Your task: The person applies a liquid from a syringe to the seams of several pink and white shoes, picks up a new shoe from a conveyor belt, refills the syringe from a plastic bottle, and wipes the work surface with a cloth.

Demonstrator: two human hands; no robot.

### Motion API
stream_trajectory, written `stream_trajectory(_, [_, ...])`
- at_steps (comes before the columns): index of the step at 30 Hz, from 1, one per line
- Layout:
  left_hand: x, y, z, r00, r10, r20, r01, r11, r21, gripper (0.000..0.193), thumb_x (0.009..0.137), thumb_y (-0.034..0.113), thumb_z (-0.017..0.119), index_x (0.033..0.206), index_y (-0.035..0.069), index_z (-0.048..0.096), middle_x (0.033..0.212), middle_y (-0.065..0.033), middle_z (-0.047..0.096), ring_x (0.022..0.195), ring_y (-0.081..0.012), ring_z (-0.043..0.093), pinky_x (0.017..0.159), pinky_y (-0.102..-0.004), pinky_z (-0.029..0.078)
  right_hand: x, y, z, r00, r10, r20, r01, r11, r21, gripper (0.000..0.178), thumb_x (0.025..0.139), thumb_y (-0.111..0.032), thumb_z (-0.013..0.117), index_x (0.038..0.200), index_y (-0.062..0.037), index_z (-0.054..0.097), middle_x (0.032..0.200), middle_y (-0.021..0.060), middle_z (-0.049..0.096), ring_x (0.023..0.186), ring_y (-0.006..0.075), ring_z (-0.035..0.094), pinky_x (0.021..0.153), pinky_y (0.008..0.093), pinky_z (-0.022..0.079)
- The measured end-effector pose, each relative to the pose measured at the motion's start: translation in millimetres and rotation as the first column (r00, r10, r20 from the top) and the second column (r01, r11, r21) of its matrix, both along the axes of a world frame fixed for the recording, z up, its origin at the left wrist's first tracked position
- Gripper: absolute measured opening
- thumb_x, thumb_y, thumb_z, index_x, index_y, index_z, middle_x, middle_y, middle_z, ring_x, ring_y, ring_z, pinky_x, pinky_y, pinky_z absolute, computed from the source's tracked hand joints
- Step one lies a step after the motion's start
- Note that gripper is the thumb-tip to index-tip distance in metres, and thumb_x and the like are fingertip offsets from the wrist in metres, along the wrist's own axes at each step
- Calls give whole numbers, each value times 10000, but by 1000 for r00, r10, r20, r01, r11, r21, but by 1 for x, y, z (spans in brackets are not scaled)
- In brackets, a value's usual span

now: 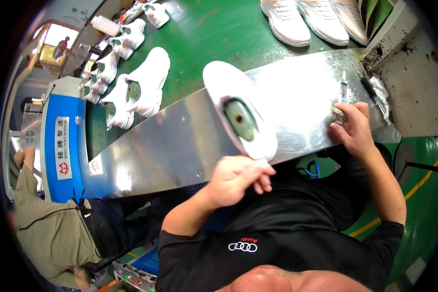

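Over the metal worktop, a white shoe (pixel 218 80) is tilted with its toe pointing away from me and its green-lined opening facing up. My left hand (pixel 236 181) is closed at its heel, pinching the edge there. On the right, my right hand (pixel 357 127) is pinched around a small brownish lump (pixel 338 116), just above the metal. Directly beyond those fingertips is a slim clear tube with a blue marking (pixel 344 89), like a syringe or pen. Whether it touches my fingers is hard to tell.
Several white shoes (pixel 151 73) stand at the left on the green conveyor belt (pixel 204 29). More pale sneakers (pixel 287 24) sit at the far right. A black pen (pixel 370 88) and white crumpled tissue (pixel 382 97) lie by the machine's side panel (pixel 423 82). Another person (pixel 58 228) works at left.
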State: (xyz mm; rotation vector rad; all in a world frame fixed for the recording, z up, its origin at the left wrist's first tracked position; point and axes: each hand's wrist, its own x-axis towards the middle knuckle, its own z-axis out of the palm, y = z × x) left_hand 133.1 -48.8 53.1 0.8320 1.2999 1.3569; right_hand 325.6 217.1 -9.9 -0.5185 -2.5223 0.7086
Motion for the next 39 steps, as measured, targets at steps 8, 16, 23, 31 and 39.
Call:
stream_trajectory(8, [-94,11,-33,893,438,103,-445,894,59,136,911,150,488,873,20,486,631,-106,568,506,-145,539,490,-246,481,27,-6,25,986,-113,-122,21,815,-579,425,803,-17,632,1205,-28,495,916,22,567,813,67,498,713,201,423])
stream_trajectory(16, [-194,59,-61,827,360,-433,-456,879,-140,411,885,406,534,804,8,593,670,-29,546,517,-91,493,435,-223,391,29,-13,38,1000,6,-1,-5,811,-584,353,772,-63,655,1103,14,559,855,16,574,763,60,490,696,198,419])
stream_trajectory(23, [-165,89,-50,950,312,6,-312,950,3,522,815,350,652,1098,-11,403,1006,-127,543,810,-168,588,675,-287,512,34,-29,65,992,33,-124,-114,669,-734,372,771,-63,634,1115,15,516,922,42,580,844,95,538,769,229,432])
stream_trajectory(31, [-92,59,2,928,293,232,-362,859,361,585,793,286,613,1225,-47,405,1088,-194,574,960,-287,611,836,-405,518,3,-34,104,842,155,-517,-532,404,-744,502,766,-259,706,1121,29,497,949,100,577,838,173,604,752,286,474])
stream_trajectory(39, [-87,29,-2,913,188,363,-317,886,338,671,668,210,757,1201,-29,427,1044,-142,587,938,-231,602,819,-345,506,-52,-66,128,605,252,-756,-794,120,-596,743,673,-539,724,1081,37,492,854,143,601,765,192,615,669,273,480])
